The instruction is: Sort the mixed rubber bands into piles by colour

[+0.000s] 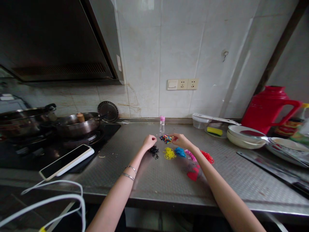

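Observation:
My left hand (pixel 149 141) is closed, fingers curled together, just above a pile of black rubber bands (pixel 154 150). What it holds, if anything, is too small to make out. At the right edge of a mixed multicoloured pile of rubber bands (pixel 165 139), my right hand (pixel 180 140) has its fingertips pinched together; I cannot see what lies between them. Nearer me lie a yellow pile (pixel 169 153), a blue pile (pixel 180 152), a pink pile (pixel 191 155) partly behind my right forearm, and a red pile (pixel 207 157). Behind the mixed pile stands a small clear bottle (pixel 162 125) with a pink cap.
A clear bag with red print (pixel 193 172) lies beside my right forearm. Left are a phone on a white power bank (pixel 66 162), cables and a pan (pixel 76 124) on the stove. Right are a knife (pixel 270 170), stacked bowls (pixel 246 137) and a red thermos jug (pixel 266 109).

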`<action>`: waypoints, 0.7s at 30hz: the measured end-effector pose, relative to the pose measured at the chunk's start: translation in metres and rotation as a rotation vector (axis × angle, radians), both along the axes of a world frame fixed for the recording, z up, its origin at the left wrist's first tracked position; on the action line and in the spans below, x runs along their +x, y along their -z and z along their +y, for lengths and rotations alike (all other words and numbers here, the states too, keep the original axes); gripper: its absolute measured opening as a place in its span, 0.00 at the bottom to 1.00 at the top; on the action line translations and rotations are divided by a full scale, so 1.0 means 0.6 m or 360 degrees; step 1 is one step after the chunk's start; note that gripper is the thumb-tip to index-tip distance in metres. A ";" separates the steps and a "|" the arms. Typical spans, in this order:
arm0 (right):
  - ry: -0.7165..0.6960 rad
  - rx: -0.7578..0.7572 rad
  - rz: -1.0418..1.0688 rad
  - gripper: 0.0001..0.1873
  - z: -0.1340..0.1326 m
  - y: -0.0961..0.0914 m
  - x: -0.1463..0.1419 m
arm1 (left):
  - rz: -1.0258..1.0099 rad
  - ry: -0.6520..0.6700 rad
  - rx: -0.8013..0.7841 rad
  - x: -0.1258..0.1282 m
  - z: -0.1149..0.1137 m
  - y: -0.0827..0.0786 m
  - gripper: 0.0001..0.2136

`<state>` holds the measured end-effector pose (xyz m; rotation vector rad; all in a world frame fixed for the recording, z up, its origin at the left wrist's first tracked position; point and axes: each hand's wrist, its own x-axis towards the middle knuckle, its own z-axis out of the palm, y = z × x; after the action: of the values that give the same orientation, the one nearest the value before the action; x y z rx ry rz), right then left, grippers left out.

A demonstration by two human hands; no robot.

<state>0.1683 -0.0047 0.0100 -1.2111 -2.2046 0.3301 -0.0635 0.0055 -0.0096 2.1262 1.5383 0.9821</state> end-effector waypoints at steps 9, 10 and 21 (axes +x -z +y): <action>-0.0152 -0.0226 -0.0105 0.21 -0.025 -0.022 -0.014 | 0.0058 0.0028 0.0023 0.006 -0.004 0.000 0.11; -0.0142 -0.0222 -0.0100 0.20 -0.024 -0.023 -0.011 | 0.0071 0.0034 0.0033 0.008 -0.003 0.001 0.11; 0.0117 -0.0076 -0.0078 0.19 0.000 -0.008 0.024 | 0.0269 0.0151 0.0166 0.050 -0.013 -0.016 0.10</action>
<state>0.1828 -0.0047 0.0150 -1.3353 -2.1987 0.3285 -0.0337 -0.0023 0.0001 2.3854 1.4746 0.8881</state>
